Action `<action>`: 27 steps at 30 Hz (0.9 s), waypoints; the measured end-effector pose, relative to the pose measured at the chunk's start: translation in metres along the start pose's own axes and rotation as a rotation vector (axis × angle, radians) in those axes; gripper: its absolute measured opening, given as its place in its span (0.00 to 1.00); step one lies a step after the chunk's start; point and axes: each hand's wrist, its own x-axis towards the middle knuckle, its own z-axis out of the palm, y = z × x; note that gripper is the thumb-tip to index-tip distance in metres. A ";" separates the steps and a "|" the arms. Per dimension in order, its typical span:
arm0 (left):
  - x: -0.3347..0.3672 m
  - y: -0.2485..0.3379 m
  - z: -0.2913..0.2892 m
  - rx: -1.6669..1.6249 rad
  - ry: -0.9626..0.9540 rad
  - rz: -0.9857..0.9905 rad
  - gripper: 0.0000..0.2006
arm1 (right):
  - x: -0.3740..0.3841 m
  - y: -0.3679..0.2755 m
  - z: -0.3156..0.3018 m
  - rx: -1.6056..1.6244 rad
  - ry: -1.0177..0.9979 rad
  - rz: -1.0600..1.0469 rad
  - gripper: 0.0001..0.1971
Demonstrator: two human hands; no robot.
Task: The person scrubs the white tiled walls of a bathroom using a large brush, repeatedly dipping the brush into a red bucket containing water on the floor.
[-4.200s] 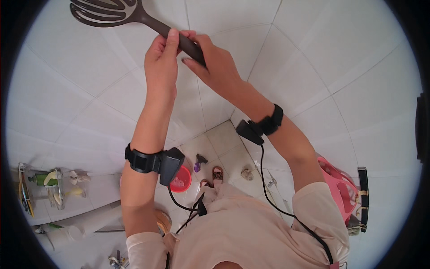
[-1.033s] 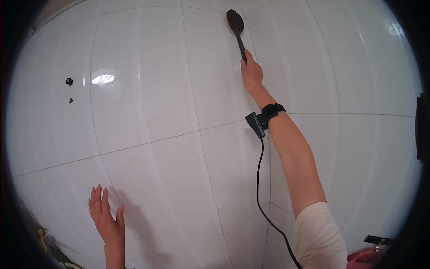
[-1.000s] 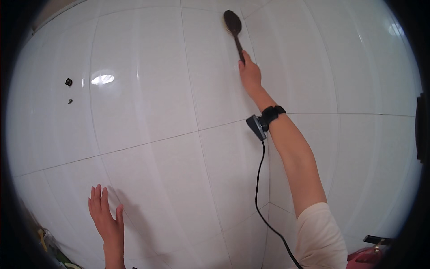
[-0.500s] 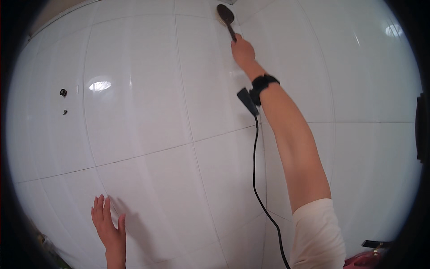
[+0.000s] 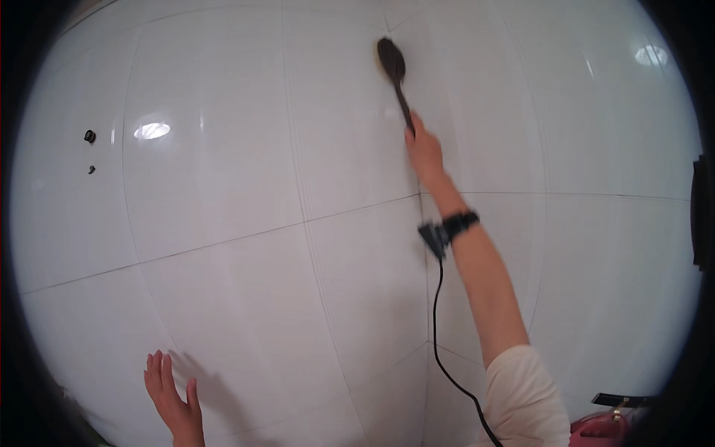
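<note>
My right hand [image 5: 426,153] grips the handle of a dark, oval-headed scrub brush [image 5: 391,59]. Its pale bristles face the white tiled wall [image 5: 223,186], close to the corner where two walls meet; whether they press on the tile I cannot tell. A black strap with a small dark device [image 5: 436,237] sits on my right wrist, and a black cable [image 5: 438,328] hangs from it. At the lower left, my left hand [image 5: 170,391] is held up near the wall with fingers stretched out and nothing in it. Its shadow falls on the tiles beside it.
Two small dark fittings [image 5: 90,136] stick out of the wall at the left. A red bag-like thing [image 5: 599,428] and a black bar [image 5: 622,401] are at the lower right. Some dark object [image 5: 700,212] shows at the right rim.
My right hand has drawn the brush downward along the wall corner and slightly right. My left hand sits a little lower. The view has shifted slightly.
</note>
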 end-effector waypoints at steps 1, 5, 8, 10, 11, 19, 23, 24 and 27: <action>-0.002 -0.004 0.005 -0.010 -0.019 -0.004 0.27 | -0.031 0.003 -0.002 -0.004 0.004 -0.014 0.22; -0.007 0.003 0.018 -0.113 -0.074 0.006 0.27 | -0.091 0.002 -0.036 0.048 -0.132 0.141 0.23; -0.011 -0.001 0.023 -0.122 -0.068 0.013 0.28 | -0.063 0.007 -0.031 0.016 -0.063 0.066 0.22; -0.012 0.000 0.020 -0.113 -0.054 -0.014 0.28 | -0.012 0.002 -0.019 -0.040 0.017 -0.023 0.21; -0.014 0.006 0.020 -0.145 -0.071 -0.008 0.28 | 0.019 0.000 -0.016 -0.050 0.024 -0.014 0.21; -0.022 0.025 0.003 -0.191 -0.142 0.030 0.24 | 0.173 -0.159 0.031 0.250 0.140 -0.158 0.15; -0.022 0.026 0.008 -0.150 -0.104 0.026 0.24 | 0.122 -0.297 0.053 0.288 -0.079 -0.315 0.16; -0.021 0.025 0.009 -0.145 -0.112 0.031 0.24 | 0.110 -0.316 0.055 0.313 -0.069 -0.414 0.16; -0.019 0.030 0.007 -0.136 -0.116 0.052 0.24 | 0.102 -0.327 0.051 0.285 -0.043 -0.556 0.17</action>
